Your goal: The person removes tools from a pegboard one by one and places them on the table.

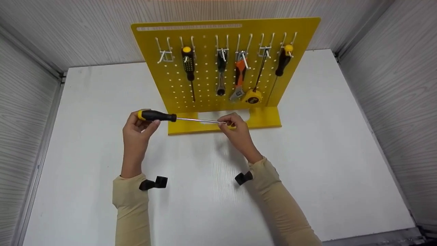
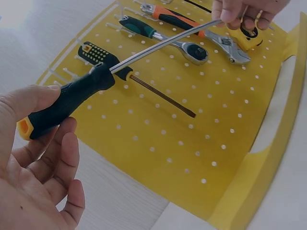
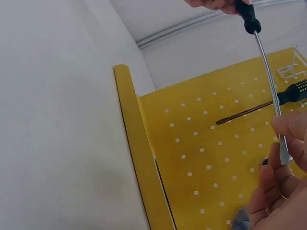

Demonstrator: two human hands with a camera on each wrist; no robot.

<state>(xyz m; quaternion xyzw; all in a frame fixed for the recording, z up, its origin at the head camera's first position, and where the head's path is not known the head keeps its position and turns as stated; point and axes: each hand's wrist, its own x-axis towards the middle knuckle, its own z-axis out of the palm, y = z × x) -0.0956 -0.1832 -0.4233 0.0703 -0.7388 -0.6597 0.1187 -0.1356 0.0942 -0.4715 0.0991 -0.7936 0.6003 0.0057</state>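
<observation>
Between both hands a flat-tipped screwdriver with a black handle and yellow end is held nearly level, in front of the pegboard's lower part. My left hand grips its handle between thumb and fingers, as the left wrist view shows up close. With thumb and fingertips, my right hand pinches the steel shaft near the tip. The flat blade pokes out past those fingers in the right wrist view.
A yellow pegboard stands on the white table. From its hooks hang a dotted-handle screwdriver, a ratchet wrench, an orange adjustable wrench, a yellow tape measure and another screwdriver. The leftmost hook is bare.
</observation>
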